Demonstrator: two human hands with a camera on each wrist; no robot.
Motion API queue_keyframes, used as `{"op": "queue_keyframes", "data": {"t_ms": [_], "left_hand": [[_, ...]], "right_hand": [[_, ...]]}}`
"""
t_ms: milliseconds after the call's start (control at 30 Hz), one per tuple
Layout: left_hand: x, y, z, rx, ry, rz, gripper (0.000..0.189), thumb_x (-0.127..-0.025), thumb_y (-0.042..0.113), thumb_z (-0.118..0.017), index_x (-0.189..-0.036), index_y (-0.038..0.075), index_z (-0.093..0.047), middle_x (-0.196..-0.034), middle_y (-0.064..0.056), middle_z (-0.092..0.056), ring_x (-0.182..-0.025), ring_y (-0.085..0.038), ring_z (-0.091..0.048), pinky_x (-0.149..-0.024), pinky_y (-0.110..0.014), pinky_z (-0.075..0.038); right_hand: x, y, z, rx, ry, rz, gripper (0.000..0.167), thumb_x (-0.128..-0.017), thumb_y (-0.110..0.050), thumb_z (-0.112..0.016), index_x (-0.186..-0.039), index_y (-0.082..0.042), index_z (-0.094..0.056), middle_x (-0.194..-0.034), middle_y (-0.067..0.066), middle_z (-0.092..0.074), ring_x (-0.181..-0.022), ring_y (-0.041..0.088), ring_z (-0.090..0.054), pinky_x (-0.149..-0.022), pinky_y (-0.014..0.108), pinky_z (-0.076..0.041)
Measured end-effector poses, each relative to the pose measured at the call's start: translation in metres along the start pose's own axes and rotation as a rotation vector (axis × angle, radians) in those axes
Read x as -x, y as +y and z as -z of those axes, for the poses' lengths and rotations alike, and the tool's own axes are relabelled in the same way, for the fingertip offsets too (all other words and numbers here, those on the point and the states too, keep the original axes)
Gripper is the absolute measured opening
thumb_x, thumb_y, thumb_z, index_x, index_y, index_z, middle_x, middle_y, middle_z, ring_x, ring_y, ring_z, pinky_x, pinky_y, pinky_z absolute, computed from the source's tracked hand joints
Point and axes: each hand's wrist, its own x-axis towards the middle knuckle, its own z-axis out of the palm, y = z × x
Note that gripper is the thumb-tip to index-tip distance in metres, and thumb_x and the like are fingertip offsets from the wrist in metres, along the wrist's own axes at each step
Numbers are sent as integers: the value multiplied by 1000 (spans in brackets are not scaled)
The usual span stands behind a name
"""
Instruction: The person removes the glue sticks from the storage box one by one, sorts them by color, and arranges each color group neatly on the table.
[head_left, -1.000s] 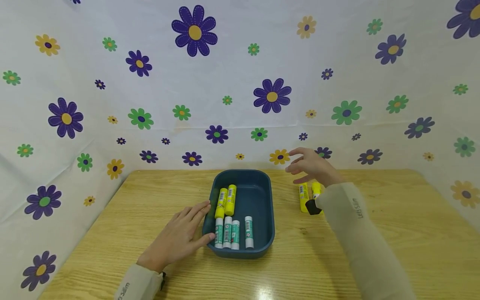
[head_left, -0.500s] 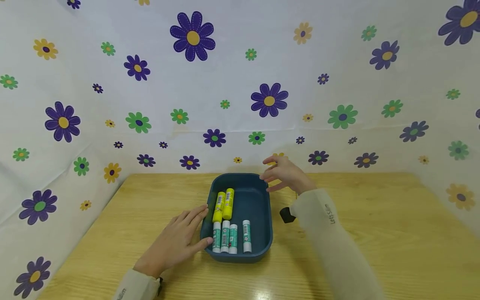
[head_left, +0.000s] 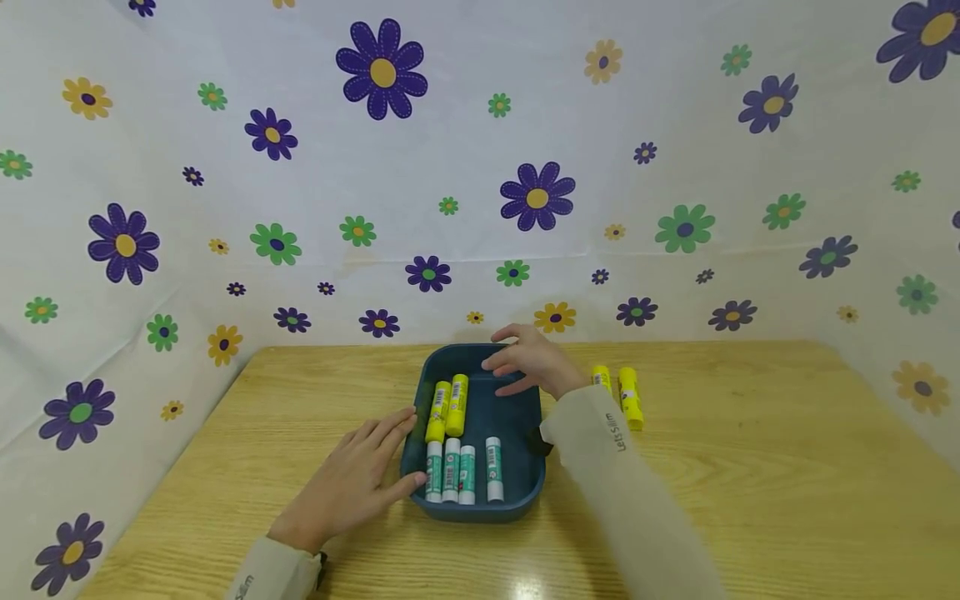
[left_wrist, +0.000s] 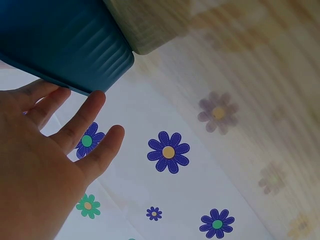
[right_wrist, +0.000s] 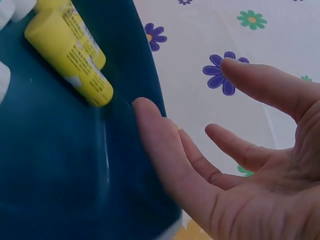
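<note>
A dark blue plastic bin point(head_left: 480, 513) stands on the table. My left hand point(head_left: 348, 479) rests its fingers and thumb against the bin's left side; its fingers point(left_wrist: 87, 120) are spread in the left wrist view. Over the bin's far right part hovers my right hand point(head_left: 534, 360), fingers loosely bent and holding nothing. Inside lie two yellow glue sticks point(head_left: 457, 406) side by side along the left wall. Nearer the front are several white-and-teal glue sticks point(head_left: 452, 471), one of them point(head_left: 494, 469) set apart to the right. The right wrist view shows a yellow glue stick point(right_wrist: 72, 60) beyond my fingertips.
Two more yellow glue sticks point(head_left: 631, 398) lie on the wooden table point(head_left: 750, 467) right of the bin, one partly behind my right sleeve point(head_left: 600, 442). A white cloth with printed flowers point(head_left: 537, 198) hangs behind and at the sides.
My right hand has moved left from above the yellow glue sticks on the table to over the bin, uncovering those sticks again. My left hand stays at the bin's side.
</note>
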Motion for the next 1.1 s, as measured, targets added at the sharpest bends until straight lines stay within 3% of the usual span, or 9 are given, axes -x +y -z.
{"op": "queue_keyframes", "data": {"t_ms": [200, 1100], "left_hand": [[-1, -1, 0, 6, 0, 3, 76, -96, 56, -60, -152, 5, -46, -160, -8, -39, -138, -36, -44, -111, -63, -35], [0, 0, 0, 1, 6, -9, 74, -98, 55, -58, -151, 4, -47, -158, -9, -40, -137, -37, -44, -109, -63, -36]], "right_hand": [[-6, 4, -11, -10, -3, -6, 59, -95, -4, -69, -146, 3, -41, -138, 25, -48, -115, 41, -57, -82, 48, -60], [-17, 21, -45, 0, 21, -93, 57, -93, -4, -71, -142, 4, -45, -135, 25, -54, -115, 45, -59, -78, 51, -60]]}}
